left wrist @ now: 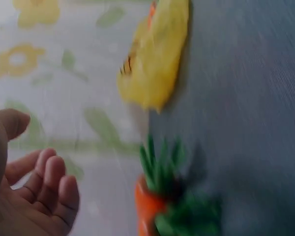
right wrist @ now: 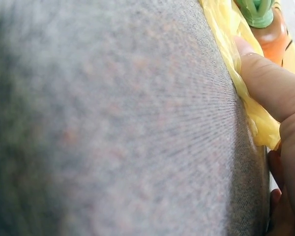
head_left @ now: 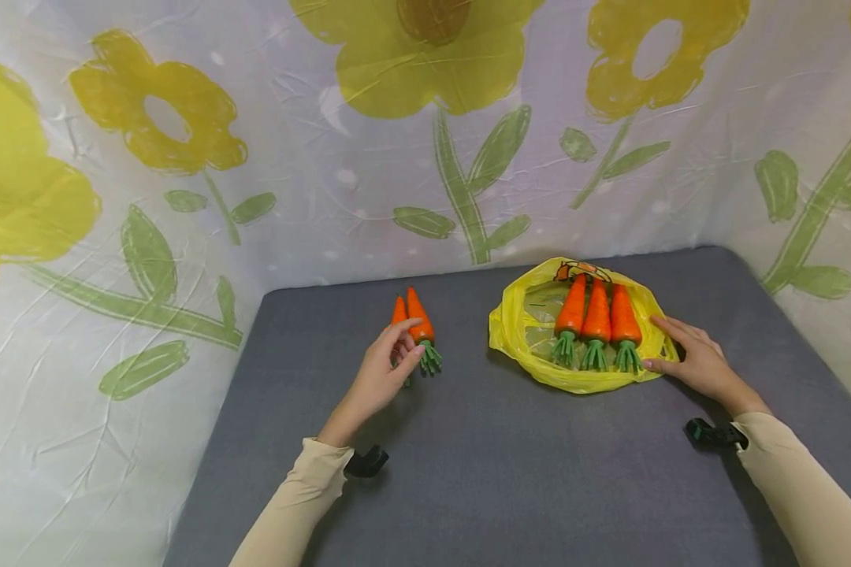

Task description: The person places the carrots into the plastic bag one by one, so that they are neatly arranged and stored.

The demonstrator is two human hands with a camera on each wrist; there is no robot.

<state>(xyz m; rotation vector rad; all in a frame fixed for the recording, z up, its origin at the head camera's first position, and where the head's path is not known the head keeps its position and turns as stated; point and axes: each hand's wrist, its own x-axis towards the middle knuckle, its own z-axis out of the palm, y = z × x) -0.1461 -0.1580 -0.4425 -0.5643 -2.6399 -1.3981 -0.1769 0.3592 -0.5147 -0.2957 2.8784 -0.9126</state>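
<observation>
Two orange carrots with green tops lie side by side on the left of the table; the right carrot shows best, while the left carrot is partly hidden by my left hand. That hand hovers over them, its fingers loosely bent and nothing in its grasp; in the left wrist view it appears apart from the carrot. Three more carrots lie in a row inside an open yellow plastic bag, tops toward me. At the bag's right edge, my right hand holds the rim, thumb against the yellow film.
The dark grey table carries both groups of carrots. Behind it and at the sides hangs a pale cloth printed with yellow flowers. Each wrist wears a small black camera, such as the left camera.
</observation>
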